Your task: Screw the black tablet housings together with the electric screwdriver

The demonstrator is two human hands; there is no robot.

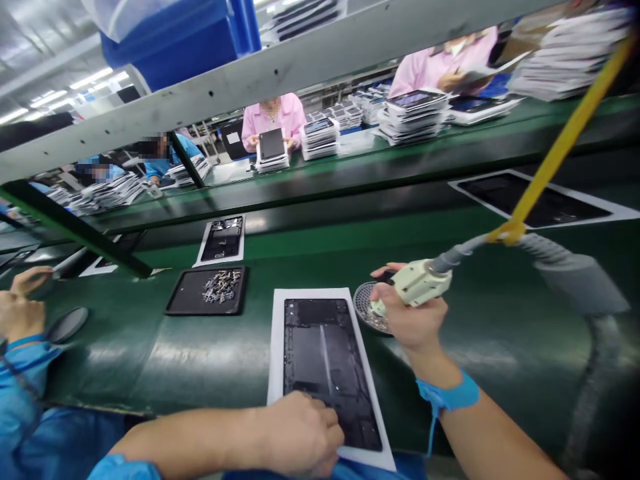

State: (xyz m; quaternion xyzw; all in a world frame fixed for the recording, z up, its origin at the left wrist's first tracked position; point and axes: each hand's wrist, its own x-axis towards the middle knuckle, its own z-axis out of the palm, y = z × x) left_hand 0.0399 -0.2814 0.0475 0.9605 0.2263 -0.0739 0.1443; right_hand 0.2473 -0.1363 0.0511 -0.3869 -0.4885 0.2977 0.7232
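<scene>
Tablet housing lies flat on a white carrier sheet, long axis running away from the camera, near edge of the green conveyor belt. Black back face up, matte, with a glare streak down the middle.
Left hand is curled almost to a fist, resting on the housing's near end, gripping nothing.
Right hand is closed round a cream plastic screwdriver, tip down over a round mesh dish just right of the sheet. Blue strap on that wrist.
Grey ribbed hose runs from the driver's back to the right; yellow cord tied on there, going up and right.
Belt is glossy, rubbery, slightly creased.
Mid-left: flat black tray with a loose pile of small metal screws. Beyond it, a second housing on its own white sheet; a third far right.
Far left: co-worker's hands in blue sleeves, beside a dark oval dish.
Overhead: grey steel beam, drilled and scuffed, with a blue bin on it.
Across the line: people in pink coats, stacks of tablets, strip lights on the ceiling.
</scene>
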